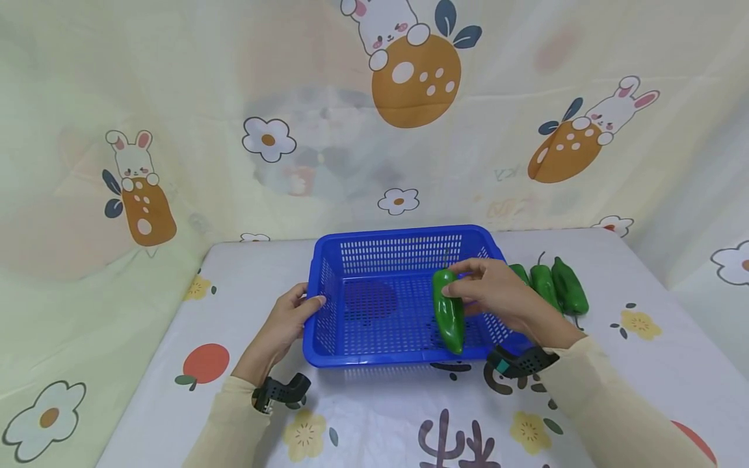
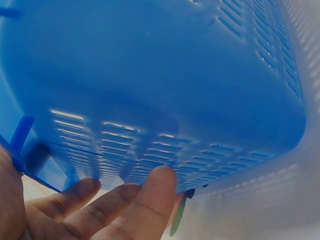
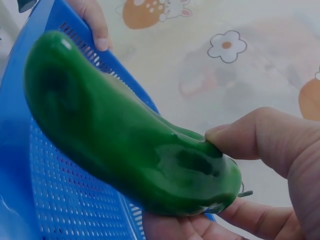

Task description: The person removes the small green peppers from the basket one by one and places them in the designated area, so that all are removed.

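A blue plastic basket with slotted walls stands in the middle of the table. My left hand grips its left rim, thumb over the edge and fingers on the outside of the wall. Over the basket's right part, my right hand pinches a glossy green pepper near its stem end. In the right wrist view the pepper fills the middle, held between thumb and fingers. From the left wrist, the basket's outer wall is seen above my fingers.
Several more green peppers lie on the table to the right of the basket, one partly hidden behind my right hand. A patterned cloth covers the table, and a printed curtain hangs behind it.
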Demonstrator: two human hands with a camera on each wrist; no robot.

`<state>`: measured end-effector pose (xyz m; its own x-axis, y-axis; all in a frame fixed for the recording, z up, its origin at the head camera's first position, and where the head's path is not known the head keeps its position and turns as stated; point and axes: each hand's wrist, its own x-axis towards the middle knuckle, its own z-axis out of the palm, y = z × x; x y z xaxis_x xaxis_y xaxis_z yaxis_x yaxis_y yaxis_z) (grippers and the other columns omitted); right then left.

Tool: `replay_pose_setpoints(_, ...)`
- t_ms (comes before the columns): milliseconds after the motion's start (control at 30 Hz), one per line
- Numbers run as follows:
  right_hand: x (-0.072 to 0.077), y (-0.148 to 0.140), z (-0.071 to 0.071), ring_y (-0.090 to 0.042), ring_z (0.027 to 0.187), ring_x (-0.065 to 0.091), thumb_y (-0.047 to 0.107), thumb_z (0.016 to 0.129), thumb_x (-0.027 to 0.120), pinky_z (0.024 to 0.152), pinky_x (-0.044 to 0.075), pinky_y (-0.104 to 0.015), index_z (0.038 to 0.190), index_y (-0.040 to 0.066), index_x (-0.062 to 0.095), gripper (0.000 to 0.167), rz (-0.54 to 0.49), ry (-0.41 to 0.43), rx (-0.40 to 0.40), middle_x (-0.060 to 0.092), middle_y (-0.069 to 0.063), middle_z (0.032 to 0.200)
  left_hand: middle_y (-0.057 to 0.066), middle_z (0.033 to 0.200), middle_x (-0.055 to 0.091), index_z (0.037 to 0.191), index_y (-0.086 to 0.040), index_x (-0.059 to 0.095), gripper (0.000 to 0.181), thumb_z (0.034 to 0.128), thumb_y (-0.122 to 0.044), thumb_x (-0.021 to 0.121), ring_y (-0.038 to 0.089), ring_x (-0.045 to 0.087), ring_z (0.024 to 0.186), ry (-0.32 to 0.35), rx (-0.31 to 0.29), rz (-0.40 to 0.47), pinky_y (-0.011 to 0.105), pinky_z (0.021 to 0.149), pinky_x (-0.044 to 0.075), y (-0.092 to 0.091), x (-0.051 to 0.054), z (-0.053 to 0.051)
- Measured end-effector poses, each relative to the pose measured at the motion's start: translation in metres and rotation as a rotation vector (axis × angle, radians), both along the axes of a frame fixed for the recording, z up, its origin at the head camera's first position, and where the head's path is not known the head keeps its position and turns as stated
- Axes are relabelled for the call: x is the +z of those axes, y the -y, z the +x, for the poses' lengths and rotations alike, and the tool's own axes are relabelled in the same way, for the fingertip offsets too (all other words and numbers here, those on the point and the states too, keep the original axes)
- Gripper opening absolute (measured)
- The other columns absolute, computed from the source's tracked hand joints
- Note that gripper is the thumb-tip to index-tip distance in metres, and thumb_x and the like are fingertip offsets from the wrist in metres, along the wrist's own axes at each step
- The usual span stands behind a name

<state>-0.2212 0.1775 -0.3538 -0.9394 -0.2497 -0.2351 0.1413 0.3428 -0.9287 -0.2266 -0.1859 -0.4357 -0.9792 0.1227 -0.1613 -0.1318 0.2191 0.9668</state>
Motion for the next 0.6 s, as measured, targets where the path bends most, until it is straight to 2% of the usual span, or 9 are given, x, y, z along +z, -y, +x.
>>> replay_pose_setpoints(267, -0.003, -0.013, 0.007, -0.029, 0.098, 0.068, 0.018, 0.094, 0.074, 0.084, 0.064, -0.042, 0.141, -0.007, 0.051, 0.058, 0.039, -0.021, -0.013, 0.066, -0.022, 0.123, 0.022, 0.127, 0.068, 0.147, -0.008, 0.052, 0.045, 0.1065, -0.028, 0.056, 0.031, 0.072, 0.107, -0.002, -0.003, 0.001, 0.045, 0.086, 0.064, -0.001, -0.001, 0.0)
replay_pose_setpoints(600, -0.002, -0.026, 0.014, -0.028, 0.095, 0.068, 0.018, 0.095, 0.072, 0.082, 0.064, -0.042, 0.142, -0.008, 0.049, 0.058, 0.03, -0.026, -0.022, 0.066, -0.022, 0.122, 0.023, 0.127, 0.068, 0.146, -0.008, 0.052, 0.045, 0.1064, -0.028, 0.056, 0.031, 0.073, 0.106, 0.0, -0.004, 0.009, 0.044, 0.085, 0.064, 0.001, 0.0, 0.0)
